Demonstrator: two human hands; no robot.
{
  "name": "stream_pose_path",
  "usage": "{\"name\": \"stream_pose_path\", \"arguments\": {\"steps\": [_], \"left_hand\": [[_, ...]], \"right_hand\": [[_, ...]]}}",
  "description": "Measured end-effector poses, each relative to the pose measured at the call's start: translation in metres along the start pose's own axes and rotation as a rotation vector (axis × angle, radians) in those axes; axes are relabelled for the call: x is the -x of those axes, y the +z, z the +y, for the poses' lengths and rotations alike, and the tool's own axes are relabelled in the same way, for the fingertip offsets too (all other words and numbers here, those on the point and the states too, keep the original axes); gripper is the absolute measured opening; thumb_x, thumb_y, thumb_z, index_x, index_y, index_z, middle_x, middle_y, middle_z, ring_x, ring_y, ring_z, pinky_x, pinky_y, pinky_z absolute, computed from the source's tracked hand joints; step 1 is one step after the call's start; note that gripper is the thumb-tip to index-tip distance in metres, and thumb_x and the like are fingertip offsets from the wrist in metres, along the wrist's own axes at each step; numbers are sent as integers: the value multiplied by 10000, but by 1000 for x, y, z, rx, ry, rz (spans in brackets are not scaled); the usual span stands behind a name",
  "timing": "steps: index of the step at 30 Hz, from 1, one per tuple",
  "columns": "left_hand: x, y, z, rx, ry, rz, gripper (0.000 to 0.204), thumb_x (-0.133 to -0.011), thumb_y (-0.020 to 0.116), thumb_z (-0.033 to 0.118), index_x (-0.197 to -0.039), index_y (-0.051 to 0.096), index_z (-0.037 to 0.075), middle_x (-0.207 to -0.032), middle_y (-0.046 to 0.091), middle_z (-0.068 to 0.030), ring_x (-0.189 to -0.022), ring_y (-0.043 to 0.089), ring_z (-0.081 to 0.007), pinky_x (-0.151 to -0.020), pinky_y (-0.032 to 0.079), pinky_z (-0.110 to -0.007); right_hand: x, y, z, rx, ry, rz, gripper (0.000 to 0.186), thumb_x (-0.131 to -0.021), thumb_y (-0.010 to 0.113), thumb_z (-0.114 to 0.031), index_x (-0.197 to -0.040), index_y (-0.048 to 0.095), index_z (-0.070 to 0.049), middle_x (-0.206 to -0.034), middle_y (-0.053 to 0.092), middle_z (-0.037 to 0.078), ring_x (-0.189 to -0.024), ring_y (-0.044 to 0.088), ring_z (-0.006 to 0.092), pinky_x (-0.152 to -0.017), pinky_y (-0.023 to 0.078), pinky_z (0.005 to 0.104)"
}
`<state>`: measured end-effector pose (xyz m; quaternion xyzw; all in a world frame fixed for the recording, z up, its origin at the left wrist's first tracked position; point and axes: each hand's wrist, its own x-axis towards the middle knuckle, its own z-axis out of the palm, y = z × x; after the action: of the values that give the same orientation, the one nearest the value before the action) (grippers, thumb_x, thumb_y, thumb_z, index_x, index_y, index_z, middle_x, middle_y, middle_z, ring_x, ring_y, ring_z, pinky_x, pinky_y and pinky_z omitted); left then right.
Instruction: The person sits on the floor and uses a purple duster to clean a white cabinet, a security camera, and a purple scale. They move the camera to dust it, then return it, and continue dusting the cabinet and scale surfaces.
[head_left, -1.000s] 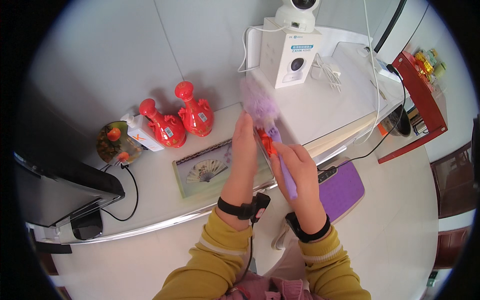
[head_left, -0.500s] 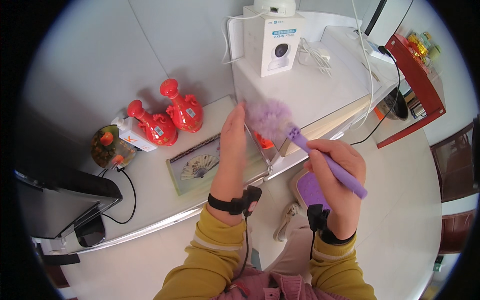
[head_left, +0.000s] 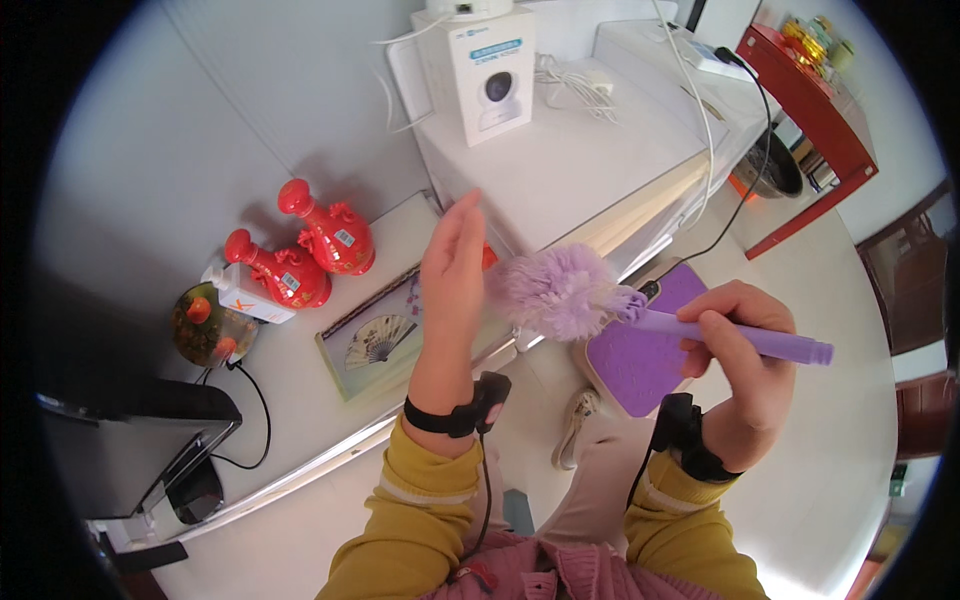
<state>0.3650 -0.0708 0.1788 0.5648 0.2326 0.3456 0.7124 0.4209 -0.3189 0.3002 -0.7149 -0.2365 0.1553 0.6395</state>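
A lilac duster with a fluffy head [head_left: 562, 288] is in my right hand [head_left: 748, 365], fingers wrapped round its purple handle. The duster points left, its head hanging past the near edge of the white cabinet top [head_left: 560, 185]. Just left of the fluff, my left hand [head_left: 456, 275] is raised with fingers stretched out together and holds nothing. Its fingertips come near the cabinet's left corner; I cannot tell whether they touch. Under that hand, partly hidden, lies a flat picture panel [head_left: 375, 335] with a fan design.
Two red vases [head_left: 335, 238], a white bottle [head_left: 250, 295] and a round ornament [head_left: 210, 325] stand by the wall. A black monitor [head_left: 130, 440] is left. On the cabinet are a camera box [head_left: 485, 80] and cables [head_left: 580, 88]. A purple-topped stool [head_left: 645, 350] stands below.
My right hand has drawn the duster down and right, off the cabinet side, and its handle lies flatter. The view has shifted, showing more of the purple stool. My left hand stays raised.
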Motion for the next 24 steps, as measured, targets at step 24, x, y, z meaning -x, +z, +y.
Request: {"name": "stream_pose_path", "arguments": {"steps": [24], "left_hand": [[20,51,-13,-646,656,-264,277,-861,711,114,-1134,708,69,-1342,593,-120,-1306,518,-358,-1147,293,-534]], "right_hand": [[-52,-9,51,239,-407,712,110,-885,724,-96,-911,667,-6,-762,598,40,-611,516,108,-543,403,245]]}}
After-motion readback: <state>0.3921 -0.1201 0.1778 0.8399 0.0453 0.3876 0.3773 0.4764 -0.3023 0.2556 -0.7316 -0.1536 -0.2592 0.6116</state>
